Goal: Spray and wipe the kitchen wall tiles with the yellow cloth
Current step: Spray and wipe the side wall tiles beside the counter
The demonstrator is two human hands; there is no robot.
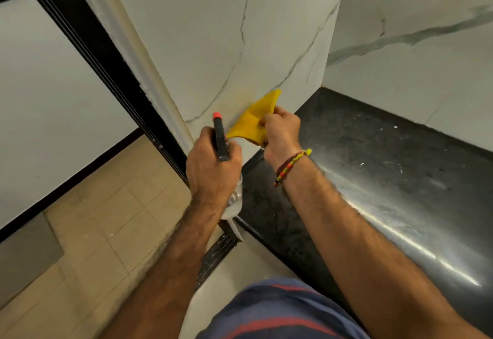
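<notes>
White marble-look wall tiles (226, 32) with grey veins fill the upper middle. My right hand (280, 132) grips a bunched yellow cloth (254, 121) and holds it against the bottom of the tile, just above the counter. My left hand (212, 164) grips a spray bottle (221, 138) with a black head and red nozzle tip, pointing up toward the tile beside the cloth. The bottle's clear body shows below my left hand.
A black granite counter (386, 173) runs to the right, speckled with white bits. A second tiled wall (413, 53) meets it at the back right corner. A black door frame (106, 66) stands left, with beige floor tiles (106, 218) below.
</notes>
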